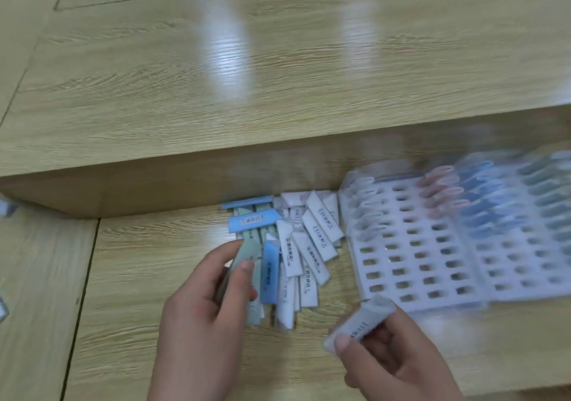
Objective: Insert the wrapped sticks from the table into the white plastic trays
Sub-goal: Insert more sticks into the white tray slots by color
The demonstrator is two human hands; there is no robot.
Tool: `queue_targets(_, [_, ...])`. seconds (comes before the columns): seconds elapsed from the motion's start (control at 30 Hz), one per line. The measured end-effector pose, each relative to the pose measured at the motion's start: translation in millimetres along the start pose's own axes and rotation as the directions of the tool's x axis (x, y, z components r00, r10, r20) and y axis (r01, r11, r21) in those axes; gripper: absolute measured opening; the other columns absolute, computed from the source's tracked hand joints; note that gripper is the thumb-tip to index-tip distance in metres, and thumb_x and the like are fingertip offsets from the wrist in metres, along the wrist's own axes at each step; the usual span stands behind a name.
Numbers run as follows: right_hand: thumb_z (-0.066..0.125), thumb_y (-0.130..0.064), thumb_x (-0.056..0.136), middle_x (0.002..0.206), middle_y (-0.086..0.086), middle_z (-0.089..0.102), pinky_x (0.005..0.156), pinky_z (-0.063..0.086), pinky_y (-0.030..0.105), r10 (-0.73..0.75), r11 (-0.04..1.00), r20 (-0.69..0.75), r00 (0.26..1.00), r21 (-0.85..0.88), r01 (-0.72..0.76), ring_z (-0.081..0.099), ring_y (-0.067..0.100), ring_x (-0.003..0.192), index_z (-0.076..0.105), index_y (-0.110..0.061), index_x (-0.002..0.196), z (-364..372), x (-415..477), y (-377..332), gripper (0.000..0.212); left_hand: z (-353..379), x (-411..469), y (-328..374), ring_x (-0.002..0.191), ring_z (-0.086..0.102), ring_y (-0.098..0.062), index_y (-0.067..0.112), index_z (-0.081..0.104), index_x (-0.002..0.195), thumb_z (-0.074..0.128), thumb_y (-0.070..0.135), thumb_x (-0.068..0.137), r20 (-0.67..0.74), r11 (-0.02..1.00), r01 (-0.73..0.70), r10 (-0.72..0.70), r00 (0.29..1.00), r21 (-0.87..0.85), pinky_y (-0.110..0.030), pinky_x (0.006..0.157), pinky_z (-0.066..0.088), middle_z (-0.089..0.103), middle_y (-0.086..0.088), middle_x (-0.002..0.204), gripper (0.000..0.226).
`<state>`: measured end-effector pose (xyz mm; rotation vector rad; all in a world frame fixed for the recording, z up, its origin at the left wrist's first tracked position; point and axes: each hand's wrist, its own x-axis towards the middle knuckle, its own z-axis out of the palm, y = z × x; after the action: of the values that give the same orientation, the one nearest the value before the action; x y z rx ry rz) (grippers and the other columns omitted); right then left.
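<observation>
A loose pile of wrapped sticks [296, 246] in white, blue and green wrappers lies on the wooden table, left of the trays. My left hand [204, 317] pinches a green wrapped stick [244, 253] at the pile's left edge. My right hand [392, 357] holds a white wrapped stick [360, 323] just below the near corner of the white plastic tray [414, 255]. White sticks stand in that tray's left column, pink ones further back. A second tray [525, 246] to the right holds blue and green sticks. The picture is blurred.
A raised wooden ledge [185, 184] runs behind the pile and trays, with a wide upper tabletop beyond it. Small pale objects [6, 209] show at the left edge. Bare table lies left of the pile and in front of the trays.
</observation>
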<state>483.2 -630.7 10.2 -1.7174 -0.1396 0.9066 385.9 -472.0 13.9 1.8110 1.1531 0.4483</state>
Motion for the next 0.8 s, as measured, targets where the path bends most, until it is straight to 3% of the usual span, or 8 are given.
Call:
queue_targets(0.07, [0.075, 0.005, 0.073, 0.072, 0.009, 0.073, 0.052, 0.048, 0.029, -0.016, 1.000, -0.022, 1.000, 0.006, 0.016, 0.066, 0.017, 0.060, 0.072, -0.032, 0.085, -14.5, 3.3, -8.1, 0.039, 9.1, -5.5, 16.6, 0.059, 0.059, 0.003, 0.061, 0.055, 0.108, 0.051, 0.053, 0.090, 0.099, 0.996, -0.070, 0.064, 0.993, 0.062, -0.010, 0.055, 0.043, 0.068, 0.018, 0.075, 0.020])
queue_targets(0.13, [0.074, 0.008, 0.073, 0.075, 0.010, 0.073, 0.056, 0.047, 0.037, -0.043, 0.999, -0.085, 0.995, 0.019, 0.045, 0.067, 0.021, 0.060, 0.070, -0.029, 0.095, -31.9, 9.9, -13.0, 0.043, 20.9, -8.5, 31.3, 0.070, 0.061, 0.003, 0.062, 0.040, 0.106, 0.040, 0.048, 0.091, 0.222, 0.986, -0.099, 0.067, 0.973, 0.137, -0.014, 0.059, 0.043, 0.067, 0.023, 0.082, 0.021])
queue_targets(0.27, [0.075, 0.004, 0.078, 0.073, 0.009, 0.073, 0.051, 0.049, 0.031, -0.116, 0.993, -0.129, 0.985, 0.021, 0.120, 0.072, 0.024, 0.062, 0.057, -0.051, 0.091, -66.1, 23.1, -18.5, 0.059, 45.6, -7.0, 54.5, 0.060, 0.058, -0.004, 0.048, 0.040, 0.089, 0.048, 0.042, 0.081, 0.358, 0.988, -0.103, 0.056, 0.932, 0.113, -0.021, 0.060, 0.045, 0.069, 0.020, 0.079, 0.012])
queue_targets(0.4, [0.065, -0.026, 0.085, 0.068, 0.007, 0.072, 0.047, 0.052, 0.024, -0.233, 0.972, -0.170, 0.957, 0.001, 0.237, 0.069, 0.019, 0.057, 0.058, -0.048, 0.094, -86.8, 36.6, -18.9, 0.025, 61.9, -5.0, 60.8, 0.049, 0.048, -0.003, 0.042, 0.060, 0.089, 0.065, 0.036, 0.081, 0.288, 0.993, -0.110, 0.091, 0.953, 0.049, -0.020, 0.050, 0.039, 0.060, 0.006, 0.064, 0.011])
queue_targets(0.5, [0.055, -0.050, 0.078, 0.067, -0.002, 0.071, 0.047, 0.052, 0.021, -0.285, 0.958, -0.206, 0.936, -0.037, 0.283, 0.065, 0.012, 0.050, 0.060, -0.044, 0.092, -96.8, 49.4, -17.0, 0.017, 67.6, -4.1, 58.3, 0.058, 0.058, -0.013, 0.043, 0.069, 0.089, 0.073, 0.038, 0.080, 0.213, 0.991, -0.127, 0.117, 0.970, 0.034, -0.032, 0.060, 0.051, 0.063, 0.007, 0.071, 0.011])
queue_targets(0.63, [0.054, -0.049, 0.080, 0.072, -0.005, 0.068, 0.048, 0.054, 0.034, -0.381, 0.921, -0.186, 0.906, -0.164, 0.353, 0.061, 0.012, 0.054, 0.063, -0.034, 0.091, -102.6, 63.4, -16.6, 0.020, 70.4, -5.8, 56.5, 0.057, 0.066, -0.017, 0.042, 0.068, 0.089, 0.082, 0.033, 0.070, 0.136, 0.995, -0.032, 0.045, 0.990, -0.099, -0.020, 0.050, 0.051, 0.068, 0.006, 0.072, 0.025])
queue_targets(0.7, [0.059, -0.046, 0.079, 0.077, -0.006, 0.068, 0.053, 0.057, 0.043, -0.406, 0.910, -0.163, 0.899, -0.157, 0.383, 0.066, 0.013, 0.060, 0.062, -0.036, 0.092, -98.3, 67.8, -15.7, 0.017, 69.1, -6.7, 55.4, 0.061, 0.070, -0.018, 0.041, 0.067, 0.087, 0.082, 0.041, 0.066, 0.094, 0.990, -0.008, 0.021, 0.995, -0.138, -0.026, 0.051, 0.055, 0.071, 0.006, 0.073, 0.026])
queue_targets(0.8, [0.064, -0.042, 0.079, 0.088, -0.011, 0.070, 0.062, 0.059, 0.034, -0.433, 0.889, -0.067, 0.899, -0.195, 0.413, 0.072, 0.009, 0.074, 0.060, -0.042, 0.095, -88.6, 72.0, -15.8, 0.016, 65.0, -9.4, 53.5, 0.065, 0.072, -0.016, 0.040, 0.067, 0.090, 0.080, 0.043, 0.069, 0.040, 0.990, -0.030, 0.036, 0.999, -0.141, -0.036, 0.057, 0.058, 0.073, 0.006, 0.076, 0.025])
